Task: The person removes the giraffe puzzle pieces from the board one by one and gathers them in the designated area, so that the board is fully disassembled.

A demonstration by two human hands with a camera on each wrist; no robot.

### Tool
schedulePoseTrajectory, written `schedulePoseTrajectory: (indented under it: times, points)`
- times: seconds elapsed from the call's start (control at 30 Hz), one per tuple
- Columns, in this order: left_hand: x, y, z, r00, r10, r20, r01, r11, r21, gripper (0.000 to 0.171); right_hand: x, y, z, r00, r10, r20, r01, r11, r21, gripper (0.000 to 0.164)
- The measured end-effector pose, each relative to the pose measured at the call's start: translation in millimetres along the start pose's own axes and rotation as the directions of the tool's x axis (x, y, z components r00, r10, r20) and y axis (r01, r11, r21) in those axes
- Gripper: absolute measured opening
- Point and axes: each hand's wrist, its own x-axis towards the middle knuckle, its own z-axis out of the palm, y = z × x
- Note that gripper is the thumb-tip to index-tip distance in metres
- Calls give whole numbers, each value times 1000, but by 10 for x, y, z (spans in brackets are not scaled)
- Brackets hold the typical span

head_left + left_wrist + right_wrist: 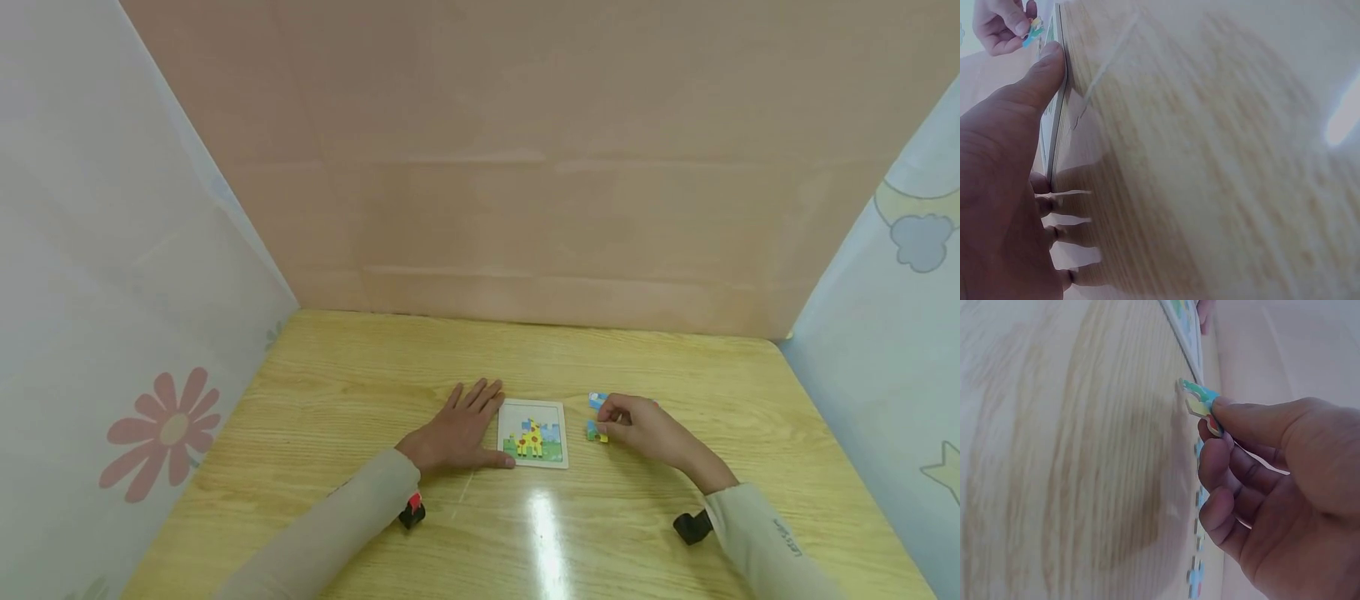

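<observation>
A jigsaw puzzle board (531, 461) with a pale frame and a partly filled giraffe picture lies flat on the table. My left hand (461, 433) rests beside its left edge with the fingers spread, and the thumb touches the lower left corner. To the right of the board, my right hand (641, 425) pinches a puzzle piece (1200, 407) between thumb and forefinger. That piece is green, blue and yellow with a bit of red, and it is held tilted. Beneath and behind the right hand lie other puzzle pieces (1196, 578), mostly hidden in the head view.
The wooden table (360, 358) meets a tan sheet (480, 208) at the back. Pale patterned sheets (172, 275) hang at both sides. A blue and white puzzle piece (597, 400) lies close to the right fingertips. Black wrist camera mounts (692, 527) sit under both sleeves.
</observation>
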Motion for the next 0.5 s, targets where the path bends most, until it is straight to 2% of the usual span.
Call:
schedulePoseTrajectory:
  times: [0.5]
  points:
    - [4,11,-16,1000,-2,5,2,1000,-8,112,31,132,18,1000,-4,-30,3,1000,-25,8]
